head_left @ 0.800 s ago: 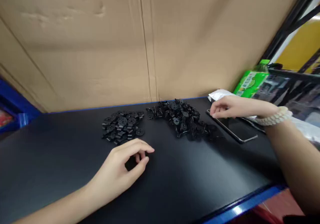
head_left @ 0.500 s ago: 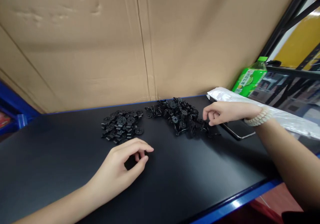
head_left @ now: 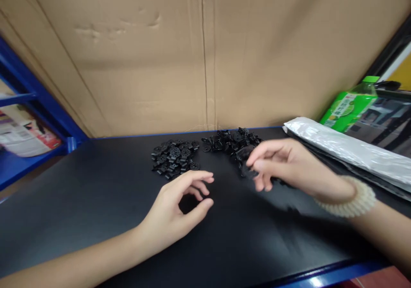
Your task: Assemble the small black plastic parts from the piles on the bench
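Head view: left hand [head_left: 180,206] rests its outer edge on the matte black tabletop [head_left: 80,211], forearm entering from lower left, thumb and curled fingers apart in a loose C with nothing visible between them. Right hand [head_left: 282,168] hovers palm-down, forearm from lower right, pale beaded bracelet [head_left: 348,200] on the wrist; fingertips pinched together at the near edge of the right-hand heap of small black plastic parts [head_left: 234,142]. Possibly one part is gripped; motion blur prevents confirmation. Second, flatter heap of black perforated discs [head_left: 175,157] lies just beyond the left fingertips.
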`<control>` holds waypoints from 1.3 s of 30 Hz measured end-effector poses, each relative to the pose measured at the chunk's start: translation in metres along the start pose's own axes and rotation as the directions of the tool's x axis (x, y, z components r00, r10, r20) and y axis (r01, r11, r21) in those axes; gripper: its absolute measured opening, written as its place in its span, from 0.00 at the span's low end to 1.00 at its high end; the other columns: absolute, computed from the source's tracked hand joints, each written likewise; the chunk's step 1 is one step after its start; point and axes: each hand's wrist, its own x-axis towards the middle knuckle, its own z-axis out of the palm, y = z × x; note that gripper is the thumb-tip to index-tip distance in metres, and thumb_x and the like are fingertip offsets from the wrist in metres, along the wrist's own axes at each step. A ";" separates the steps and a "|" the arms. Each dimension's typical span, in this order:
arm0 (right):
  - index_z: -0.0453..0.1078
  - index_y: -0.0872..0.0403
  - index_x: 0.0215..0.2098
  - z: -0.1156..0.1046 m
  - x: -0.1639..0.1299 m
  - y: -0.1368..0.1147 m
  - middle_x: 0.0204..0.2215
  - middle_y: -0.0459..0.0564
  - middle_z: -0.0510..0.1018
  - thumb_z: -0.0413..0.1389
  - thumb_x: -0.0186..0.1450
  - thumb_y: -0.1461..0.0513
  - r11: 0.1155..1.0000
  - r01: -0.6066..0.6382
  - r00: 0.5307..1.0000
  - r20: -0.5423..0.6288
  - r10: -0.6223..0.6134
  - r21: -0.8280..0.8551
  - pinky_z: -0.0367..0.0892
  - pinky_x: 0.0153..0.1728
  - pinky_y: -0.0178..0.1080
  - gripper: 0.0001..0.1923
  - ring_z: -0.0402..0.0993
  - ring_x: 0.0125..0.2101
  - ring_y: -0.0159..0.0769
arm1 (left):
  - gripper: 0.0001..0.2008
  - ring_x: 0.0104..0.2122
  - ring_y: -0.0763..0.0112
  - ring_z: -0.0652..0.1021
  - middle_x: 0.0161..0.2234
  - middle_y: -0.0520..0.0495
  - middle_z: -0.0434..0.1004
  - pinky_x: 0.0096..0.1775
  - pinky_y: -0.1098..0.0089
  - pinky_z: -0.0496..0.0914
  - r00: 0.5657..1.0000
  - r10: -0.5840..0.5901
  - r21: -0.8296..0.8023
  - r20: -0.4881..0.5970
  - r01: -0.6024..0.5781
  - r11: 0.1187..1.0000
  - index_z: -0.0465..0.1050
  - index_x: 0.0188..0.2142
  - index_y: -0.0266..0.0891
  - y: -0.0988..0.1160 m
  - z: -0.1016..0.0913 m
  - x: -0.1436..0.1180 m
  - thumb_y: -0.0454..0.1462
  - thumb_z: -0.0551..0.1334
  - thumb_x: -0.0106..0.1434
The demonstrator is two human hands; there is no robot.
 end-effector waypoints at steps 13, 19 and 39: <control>0.66 0.55 0.32 0.069 -0.009 0.040 0.23 0.42 0.75 0.60 0.63 0.61 0.998 -0.003 0.998 0.055 -0.001 0.069 0.68 0.22 0.26 0.08 0.73 0.21 0.25 | 0.09 0.31 0.72 0.75 0.30 0.50 0.73 0.37 0.71 0.73 0.993 -0.113 -0.277 0.013 0.112 0.954 0.74 0.35 0.36 0.004 0.006 -0.005 0.31 0.70 0.54; 0.62 0.53 0.35 0.072 -0.007 0.044 0.23 0.41 0.72 0.56 0.67 0.57 0.995 -0.070 0.997 0.032 0.068 0.064 0.66 0.18 0.25 0.09 0.70 0.20 0.25 | 0.05 0.28 0.75 0.72 0.26 0.52 0.71 0.33 0.73 0.69 0.942 -0.321 -0.416 0.093 0.330 0.847 0.71 0.28 0.35 0.011 0.008 -0.005 0.34 0.66 0.57; 0.61 0.54 0.27 0.073 -0.006 0.044 0.18 0.39 0.68 0.56 0.64 0.60 0.995 -0.101 0.994 0.049 0.102 -0.013 0.57 0.13 0.25 0.10 0.62 0.16 0.23 | 0.07 0.23 0.75 0.72 0.21 0.52 0.73 0.29 0.73 0.68 0.884 -0.423 -0.491 0.201 0.464 0.737 0.73 0.25 0.34 0.014 0.009 -0.001 0.36 0.67 0.55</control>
